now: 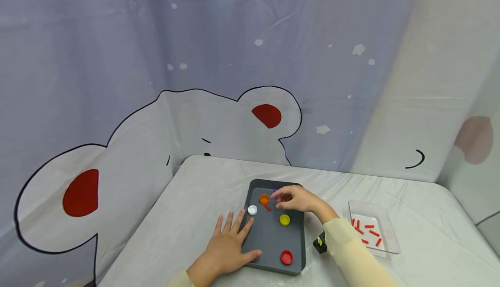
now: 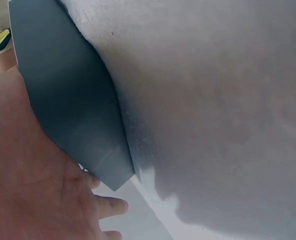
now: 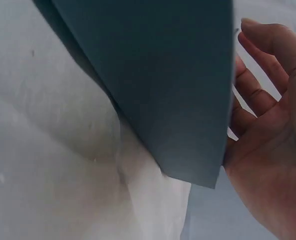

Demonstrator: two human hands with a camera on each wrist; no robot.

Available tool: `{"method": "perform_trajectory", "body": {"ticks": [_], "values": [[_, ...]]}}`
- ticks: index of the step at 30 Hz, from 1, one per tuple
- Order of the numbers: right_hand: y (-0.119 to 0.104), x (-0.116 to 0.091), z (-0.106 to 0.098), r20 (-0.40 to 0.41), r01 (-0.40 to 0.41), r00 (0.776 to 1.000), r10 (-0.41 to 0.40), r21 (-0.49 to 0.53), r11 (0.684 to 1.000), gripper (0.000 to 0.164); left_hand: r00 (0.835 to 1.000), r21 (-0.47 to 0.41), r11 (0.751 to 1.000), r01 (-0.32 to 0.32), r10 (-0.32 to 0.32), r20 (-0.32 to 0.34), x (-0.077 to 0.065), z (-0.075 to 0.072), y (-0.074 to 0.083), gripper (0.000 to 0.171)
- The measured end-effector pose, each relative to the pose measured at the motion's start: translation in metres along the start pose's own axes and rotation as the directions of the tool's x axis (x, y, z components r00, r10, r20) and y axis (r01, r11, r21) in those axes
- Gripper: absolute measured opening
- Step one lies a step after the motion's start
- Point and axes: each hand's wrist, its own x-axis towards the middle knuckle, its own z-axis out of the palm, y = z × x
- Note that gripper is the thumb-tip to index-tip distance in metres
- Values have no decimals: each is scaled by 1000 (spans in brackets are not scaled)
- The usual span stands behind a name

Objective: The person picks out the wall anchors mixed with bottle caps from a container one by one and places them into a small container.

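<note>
A grey tray (image 1: 269,239) lies on the white-covered table. My left hand (image 1: 228,245) rests with fingers spread over its left edge. In the left wrist view that hand (image 2: 43,170) shows its palm beside the tray wall. Over the tray's far right part hovers my right hand (image 1: 294,199), fingers loosely bent, with nothing visible between them. It partly hides a purple cup (image 1: 275,191). Just left of its fingertips stands an orange cup (image 1: 264,199), with a short red stick (image 1: 267,207) next to it. White (image 1: 252,210), yellow (image 1: 284,220) and red (image 1: 287,257) cups also sit in the tray.
Right of the tray stands a clear plastic box (image 1: 390,235) holding several short red sticks (image 1: 369,226). A small black object with a yellow mark (image 1: 320,243) is by the right sleeve. A printed curtain (image 1: 234,39) hangs behind the table.
</note>
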Motion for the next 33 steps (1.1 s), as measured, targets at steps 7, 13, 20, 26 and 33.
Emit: {"method": "perform_trajectory", "body": {"ticks": [7, 13, 20, 26, 33], "values": [[1, 13, 8, 86, -4, 996, 14, -114, 994, 29, 1000, 10, 1000, -9, 9, -12, 0, 2, -2, 92], [1, 20, 15, 101, -29, 994, 47, -173, 985, 29, 1000, 8, 1000, -16, 16, -15, 1, 3, -2, 92], [1, 23, 18, 100, -40, 993, 61, -200, 979, 27, 999, 8, 1000, -24, 24, -30, 2, 5, -3, 92], [-1, 23, 18, 100, -34, 993, 57, -218, 975, 25, 1000, 16, 1000, -17, 17, -19, 3, 7, -4, 92], [0, 22, 18, 94, -39, 994, 62, -230, 972, 23, 1000, 35, 999, -1, 1, -16, 4, 9, -4, 92]]}}
